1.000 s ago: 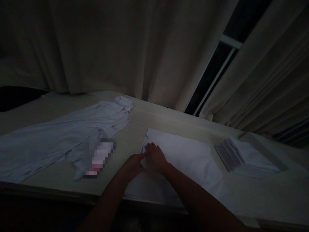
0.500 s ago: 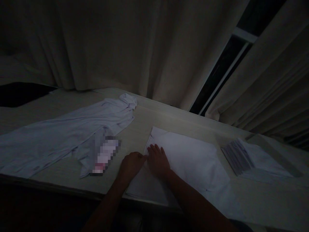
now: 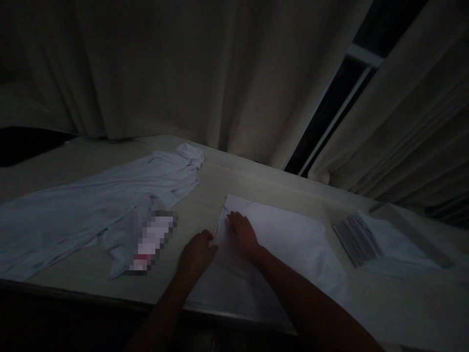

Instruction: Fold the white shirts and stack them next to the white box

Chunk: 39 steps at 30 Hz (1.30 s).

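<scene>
A folded white cloth (image 3: 286, 234) lies flat on the pale table (image 3: 256, 176), reaching its front edge. My right hand (image 3: 242, 234) rests on the cloth near its left edge, palm down with the fingers loosely spread. Beside that same edge is my left hand (image 3: 198, 252), its fingers curled and a small gap showing between thumb and forefinger. Whether it pinches the cloth's edge is too dark to tell. Left of my hands, a long, rumpled white garment (image 3: 91, 195) is spread over the table, with a blurred-out flat item (image 3: 152, 242) at its near side.
At the right sits a stack of folded pale cloths (image 3: 359, 239) beside a clear plastic-like sheet (image 3: 406, 244). Long beige curtains (image 3: 164, 73) hang along the table's back edge, parted over a dark window. A black item (image 3: 29, 144) lies at the far left.
My left hand has loosened slightly, its thumb and forefinger now apart. My right hand has shifted a little up the cloth, away from my left hand. The view has moved slightly.
</scene>
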Available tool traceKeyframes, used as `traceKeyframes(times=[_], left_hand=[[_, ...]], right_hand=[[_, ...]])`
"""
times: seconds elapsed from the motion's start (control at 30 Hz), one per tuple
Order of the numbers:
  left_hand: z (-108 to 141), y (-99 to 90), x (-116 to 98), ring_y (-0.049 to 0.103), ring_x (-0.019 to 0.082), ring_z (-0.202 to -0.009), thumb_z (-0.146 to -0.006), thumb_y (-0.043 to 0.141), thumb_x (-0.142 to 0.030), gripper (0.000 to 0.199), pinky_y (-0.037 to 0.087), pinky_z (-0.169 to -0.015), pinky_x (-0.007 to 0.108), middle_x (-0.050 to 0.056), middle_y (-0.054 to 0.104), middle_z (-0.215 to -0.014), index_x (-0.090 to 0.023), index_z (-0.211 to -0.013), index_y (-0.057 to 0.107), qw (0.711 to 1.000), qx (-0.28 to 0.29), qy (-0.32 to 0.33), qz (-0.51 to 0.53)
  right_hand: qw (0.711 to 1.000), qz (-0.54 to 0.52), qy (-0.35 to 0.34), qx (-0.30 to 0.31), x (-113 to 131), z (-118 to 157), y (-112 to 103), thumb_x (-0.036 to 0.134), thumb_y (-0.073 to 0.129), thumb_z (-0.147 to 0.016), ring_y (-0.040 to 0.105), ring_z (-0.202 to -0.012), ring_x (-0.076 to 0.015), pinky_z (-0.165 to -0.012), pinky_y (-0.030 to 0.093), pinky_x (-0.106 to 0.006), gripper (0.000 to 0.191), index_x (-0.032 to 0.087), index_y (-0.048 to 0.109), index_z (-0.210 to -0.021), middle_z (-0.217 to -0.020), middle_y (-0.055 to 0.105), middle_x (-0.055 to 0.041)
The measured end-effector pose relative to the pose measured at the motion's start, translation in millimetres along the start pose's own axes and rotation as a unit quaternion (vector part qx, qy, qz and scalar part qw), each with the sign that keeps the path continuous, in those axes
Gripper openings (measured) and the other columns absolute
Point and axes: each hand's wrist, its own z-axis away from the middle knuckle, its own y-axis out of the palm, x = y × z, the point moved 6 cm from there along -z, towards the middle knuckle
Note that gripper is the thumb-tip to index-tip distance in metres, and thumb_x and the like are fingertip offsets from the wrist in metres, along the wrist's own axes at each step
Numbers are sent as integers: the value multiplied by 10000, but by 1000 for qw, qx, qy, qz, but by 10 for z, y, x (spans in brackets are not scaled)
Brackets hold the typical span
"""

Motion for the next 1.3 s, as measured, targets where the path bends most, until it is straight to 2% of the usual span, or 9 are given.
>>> traceKeyframes(times=[0.13,0.3,0.47,0.6,0.77,0.97,1.1,1.2,1.3], left_hand=[[-43,-1,-20,620,179,-899,-764,565,-325,284,423,-792,293,79,672,-990,-194,-1016,566,1000,25,-12,-1],[-90,-53,13,631,188,-889,-740,563,-273,276,437,-763,303,73,680,-984,-198,-1005,578,998,46,-30,5],[-58,-174,-246,590,214,-1090,-856,430,-276,363,438,-922,349,125,635,-1174,-143,-1176,538,996,-74,47,-3],[72,95,-591,268,273,-1416,-918,346,-432,586,212,-1147,462,143,375,-1501,-114,-1410,354,971,-90,208,-77],[121,395,-459,206,287,-1440,-884,282,-613,775,112,-1165,515,159,273,-1545,-111,-1473,244,968,-79,192,-144],[82,415,-402,207,295,-1439,-877,267,-619,795,118,-1158,529,160,254,-1550,-95,-1474,240,956,-80,210,-188],[49,420,-431,171,312,-1446,-862,270,-603,800,155,-1141,555,178,248,-1548,-62,-1451,288,950,-67,217,-216],[26,446,-411,146,321,-1451,-861,274,-515,697,170,-1124,588,156,273,-1546,-113,-1422,372,940,-37,233,-247],[-2,523,-327,94,336,-1457,-830,314,-371,567,145,-1106,636,119,302,-1542,-201,-1335,507,914,-3,272,-300]], right_hand=[[998,41,39,-4,-165,-189,-120,347,328,-987,235,-1414,-252,-1134,195,-470,472,173,402,-1420,-1518,332,-94],[997,74,17,22,-193,-106,5,483,242,-1001,115,-1446,-267,-1131,108,-538,524,290,264,-1488,-1572,201,-44],[995,85,31,31,-192,-72,42,493,205,-1003,79,-1450,-263,-1132,83,-534,539,297,208,-1505,-1585,148,-35],[994,87,29,56,-185,-125,42,452,260,-1000,68,-1451,-273,-1131,82,-535,535,290,204,-1507,-1589,119,-39],[996,71,28,34,-191,-183,60,474,213,-1004,54,-1453,-266,-1129,71,-553,532,293,206,-1504,-1588,124,-37],[997,31,21,63,-231,-246,-45,549,259,-979,104,-1444,-297,-1116,126,-588,575,287,242,-1491,-1578,171,-44],[996,14,40,-75,-487,275,-588,511,324,-981,236,-1412,-246,-1142,157,-503,557,218,327,-1454,-1516,340,-72],[977,1,102,-185,-973,1166,-1041,380,426,-962,487,-1221,-211,-1088,304,-397,402,180,522,-1297,-1295,579,-92],[936,4,216,-279,-1667,2183,-1394,277,487,-909,557,-1087,-232,-987,399,-393,293,169,613,-1150,-1142,642,-106]])
